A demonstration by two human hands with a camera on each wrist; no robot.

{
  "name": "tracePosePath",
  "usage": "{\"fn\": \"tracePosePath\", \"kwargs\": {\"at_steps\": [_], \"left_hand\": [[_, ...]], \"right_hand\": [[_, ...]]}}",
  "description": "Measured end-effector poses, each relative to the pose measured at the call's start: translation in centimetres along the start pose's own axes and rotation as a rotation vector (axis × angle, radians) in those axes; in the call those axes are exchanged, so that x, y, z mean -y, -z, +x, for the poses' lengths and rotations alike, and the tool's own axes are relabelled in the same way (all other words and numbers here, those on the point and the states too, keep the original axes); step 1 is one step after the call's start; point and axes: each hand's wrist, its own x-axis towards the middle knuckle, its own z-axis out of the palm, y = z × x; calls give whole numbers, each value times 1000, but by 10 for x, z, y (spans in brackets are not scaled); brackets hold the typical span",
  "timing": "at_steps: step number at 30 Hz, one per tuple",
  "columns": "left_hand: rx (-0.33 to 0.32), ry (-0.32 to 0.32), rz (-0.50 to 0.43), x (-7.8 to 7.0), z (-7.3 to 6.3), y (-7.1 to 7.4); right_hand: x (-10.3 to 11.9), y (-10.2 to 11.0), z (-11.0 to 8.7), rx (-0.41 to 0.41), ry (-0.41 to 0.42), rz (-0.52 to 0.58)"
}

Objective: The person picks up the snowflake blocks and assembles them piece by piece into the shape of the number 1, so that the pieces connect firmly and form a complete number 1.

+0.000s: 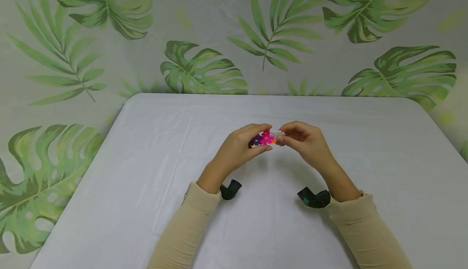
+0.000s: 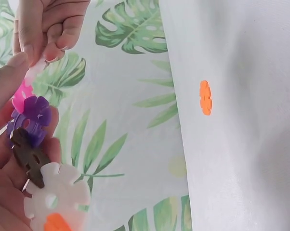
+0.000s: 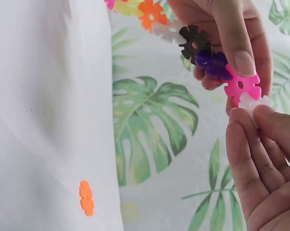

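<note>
Both hands are together over the table, holding a chain of notched, flower-shaped plastic discs. My left hand [image 1: 239,144] grips the chain, its thumb at a pink disc [image 3: 251,88]. Against its fingers lie a purple disc [image 2: 38,111] and a dark brown disc [image 2: 28,156]. Thumb and fingertips of my right hand [image 1: 308,142] pinch a white disc [image 3: 253,102] that meets the edge of the pink one. Farther along, past the left hand, the right wrist view shows another white disc [image 3: 167,32], an orange disc [image 3: 146,18] and a yellow disc [image 3: 127,7].
A single orange disc [image 2: 205,98] lies apart on the white-covered table [image 1: 164,118], showing in both wrist views. Black wrist devices [image 1: 231,190] stick out from the beige sleeves. Behind the table hangs a leaf-patterned backdrop [image 1: 204,68].
</note>
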Motion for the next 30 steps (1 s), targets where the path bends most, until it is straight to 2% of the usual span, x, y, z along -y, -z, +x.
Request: {"fn": "tracePosePath", "kwargs": {"at_steps": [5,11,20,25,30], "left_hand": [[-20,-21,-27,-1,0,0],[-40,-43,-1,-1,1,0],[-48,-19,7,-2,-1,0],[-53,-15,17,-2,-1,1],[-69,-11,37,-2,-1,2]], "right_hand": [[0,-4,1,-4,10,67],[-1,-7,1,3,16,163],[-2,-10,0,9,-7,291],[-1,-11,0,12,-21,268],[-1,-9,0,-12,-12,136]]}}
